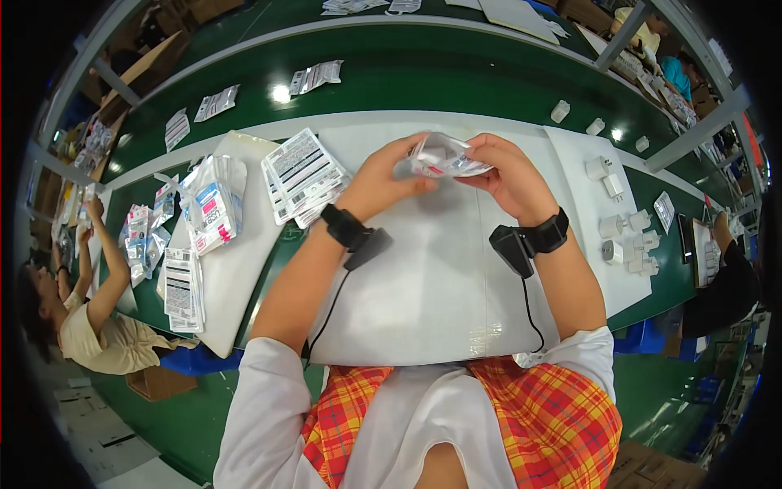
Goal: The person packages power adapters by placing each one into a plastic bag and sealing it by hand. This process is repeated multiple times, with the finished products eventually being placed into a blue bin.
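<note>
Over the white work surface I hold a small clear-and-white plastic pouch (444, 153) with some pink print. Its contents, if any, I cannot make out. My left hand (389, 175) is closed on the pouch's left side, the thumb lying along its lower edge. My right hand (507, 173) pinches the right edge between thumb and fingers. Just left of my left forearm lies a fanned stack of flat printed pouches (303, 175). Several white plug chargers (617, 226) stand on the white sheet to the right of my right wrist.
Farther left are a pile of printed pouches (213, 204) and another stack of pouches (184, 289). Beyond the white surface runs a green conveyor belt (423, 81) carrying pouches (318, 76) and white chargers (560, 111). A co-worker (102, 301) sits at the left, another person (717, 285) at the right.
</note>
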Tool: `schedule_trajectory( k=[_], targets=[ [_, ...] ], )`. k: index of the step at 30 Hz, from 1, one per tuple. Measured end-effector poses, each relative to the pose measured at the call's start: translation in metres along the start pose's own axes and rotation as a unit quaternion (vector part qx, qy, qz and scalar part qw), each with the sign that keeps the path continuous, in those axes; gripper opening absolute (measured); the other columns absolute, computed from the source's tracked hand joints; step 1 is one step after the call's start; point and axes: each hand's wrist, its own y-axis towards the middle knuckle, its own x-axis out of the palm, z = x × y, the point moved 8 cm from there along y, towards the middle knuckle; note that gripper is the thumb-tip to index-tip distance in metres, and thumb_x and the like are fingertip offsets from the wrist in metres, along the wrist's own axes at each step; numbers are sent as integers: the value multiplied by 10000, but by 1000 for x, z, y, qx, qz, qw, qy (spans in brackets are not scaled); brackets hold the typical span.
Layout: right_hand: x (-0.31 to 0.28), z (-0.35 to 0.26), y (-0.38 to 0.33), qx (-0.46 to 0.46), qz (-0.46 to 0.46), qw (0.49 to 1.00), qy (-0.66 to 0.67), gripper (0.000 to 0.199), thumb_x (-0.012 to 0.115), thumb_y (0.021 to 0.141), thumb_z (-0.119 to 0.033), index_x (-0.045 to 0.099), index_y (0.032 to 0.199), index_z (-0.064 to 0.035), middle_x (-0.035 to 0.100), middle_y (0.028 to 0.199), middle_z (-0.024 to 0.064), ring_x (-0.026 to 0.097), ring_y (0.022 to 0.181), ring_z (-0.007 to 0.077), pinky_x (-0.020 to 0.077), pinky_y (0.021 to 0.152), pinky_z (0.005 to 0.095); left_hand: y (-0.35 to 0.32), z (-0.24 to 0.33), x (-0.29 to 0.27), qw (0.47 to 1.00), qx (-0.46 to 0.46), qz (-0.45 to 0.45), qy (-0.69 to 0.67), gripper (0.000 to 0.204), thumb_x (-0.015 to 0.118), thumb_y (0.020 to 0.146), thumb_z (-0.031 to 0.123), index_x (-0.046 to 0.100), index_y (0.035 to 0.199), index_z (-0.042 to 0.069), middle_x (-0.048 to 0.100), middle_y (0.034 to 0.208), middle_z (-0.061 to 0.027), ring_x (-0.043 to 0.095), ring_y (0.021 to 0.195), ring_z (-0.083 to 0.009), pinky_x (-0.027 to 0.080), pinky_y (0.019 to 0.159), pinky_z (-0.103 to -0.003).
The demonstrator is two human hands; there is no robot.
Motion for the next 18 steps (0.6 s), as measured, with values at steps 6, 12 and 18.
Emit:
schedule_trajectory(
  k=[6, 12, 18],
  targets=[
    [-9, 14, -10, -37, 15, 997, -64, 236, 535, 964, -279, 585, 943, -49, 575, 826, 6, 535, 751, 75, 440, 653, 226, -7, -41, 25, 957, -267, -6, -118, 378, 610, 909, 305, 636, 1086, -28, 669, 938, -85, 588, 856, -127, 468, 766, -276],
    [-29, 45, -2, -13, 105, 964, -244, 247, 521, 982, -287, 625, 958, -64, 525, 706, -26, 435, 628, 50, 336, 561, 198, -14, -57, 51, 901, -339, 76, -259, 340, 583, 933, 287, 651, 1030, -32, 664, 864, -69, 572, 807, -109, 460, 730, -263],
    [-54, 32, 26, -89, 94, 972, -198, 221, 507, 969, -178, 656, 982, -16, 604, 754, 10, 540, 706, 114, 438, 645, 257, 10, -73, 40, 932, -253, 97, -239, 237, 553, 954, 225, 672, 1000, 25, 648, 900, -2, 547, 832, -90, 424, 753, -234]
  ],
)
